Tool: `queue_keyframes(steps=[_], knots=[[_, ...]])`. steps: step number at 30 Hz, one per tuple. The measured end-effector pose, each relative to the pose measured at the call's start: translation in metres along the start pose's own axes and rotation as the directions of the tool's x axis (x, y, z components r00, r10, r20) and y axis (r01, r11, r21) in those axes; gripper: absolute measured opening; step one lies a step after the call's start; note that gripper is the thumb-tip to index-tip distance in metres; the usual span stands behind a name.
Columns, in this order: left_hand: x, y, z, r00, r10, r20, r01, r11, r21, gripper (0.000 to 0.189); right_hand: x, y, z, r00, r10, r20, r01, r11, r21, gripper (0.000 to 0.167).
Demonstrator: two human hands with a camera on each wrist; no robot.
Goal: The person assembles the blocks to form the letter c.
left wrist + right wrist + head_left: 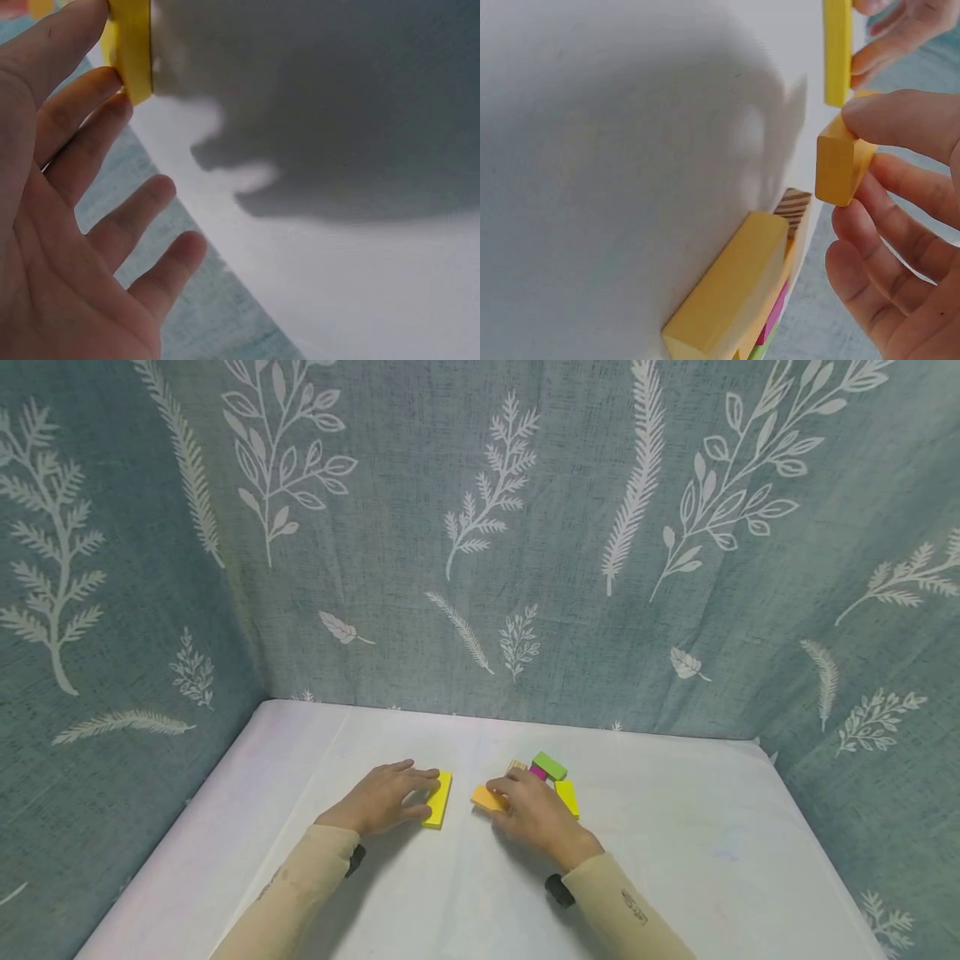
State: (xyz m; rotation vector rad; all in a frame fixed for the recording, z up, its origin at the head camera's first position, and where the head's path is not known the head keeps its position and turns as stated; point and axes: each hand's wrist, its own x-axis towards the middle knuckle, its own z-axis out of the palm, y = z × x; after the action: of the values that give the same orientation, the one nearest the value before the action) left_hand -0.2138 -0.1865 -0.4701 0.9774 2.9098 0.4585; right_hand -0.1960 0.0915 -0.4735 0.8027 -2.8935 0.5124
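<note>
Presently touching a bright yellow rectangular block [441, 799] with left hand [382, 797], with thumb, index and middle fingertips at its left side and with ring and little fingers spread clear of it; impossible to tell whether pinched or merely touched. Cropped by the top edge in the left wrist view, with a broad, soft-edged shadow [315, 135] cast beside the hand. Just to the right of the yellow block, plainly pinching a smooth orange rectangular block [487, 799] with right hand [538, 814], with thumb pressed on one face and fingertips on the opposite one. Farther right of the yellow block, past the orange one, gathered close together: a wooden piece with brown and cream stripes [793, 204], a magenta block [537, 772], a green oblong block [551, 766] and a second yellow block [567, 798]. Visible in the right wrist view, between the second yellow block and the striped piece, just a sliver of orange, too hidden to give a shape. Nearer the viewer than the yellow block, covering both forearms, beige sleeves [300, 885] with small dark lettering, and beneath the cuffs small black wrist devices [558, 891]. Spread all around the yellow block, a white tabletop [720, 852] with faint creases. Hung well beyond the yellow block and off to both sides of it, grey-green cloth [405, 602] printed with white leaves and sprigs.
</note>
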Motion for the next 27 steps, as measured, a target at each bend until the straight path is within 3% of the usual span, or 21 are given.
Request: queue_keyframes(steps=[10, 20, 27], knots=[[-0.001, -0.001, 0.001, 1.0, -0.001, -0.003, 0.001, 1.0, -0.003, 0.042, -0.006, -0.016, -0.005, 0.998, 0.043, 0.054, -0.051, 0.987, 0.153, 0.039], [-0.001, -0.001, 0.001, 1.0, 0.011, -0.019, -0.011, 1.0, -0.007, 0.043, -0.009, -0.035, 0.009, 0.996, -0.006, 0.084, -0.008, 0.986, 0.164, 0.038], [-0.002, -0.002, 0.002, 1.0, 0.019, -0.025, -0.019, 1.0, -0.007, 0.043, -0.008, -0.048, 0.018, 0.989, -0.02, 0.15, -0.003, 0.989, 0.148, 0.038]])
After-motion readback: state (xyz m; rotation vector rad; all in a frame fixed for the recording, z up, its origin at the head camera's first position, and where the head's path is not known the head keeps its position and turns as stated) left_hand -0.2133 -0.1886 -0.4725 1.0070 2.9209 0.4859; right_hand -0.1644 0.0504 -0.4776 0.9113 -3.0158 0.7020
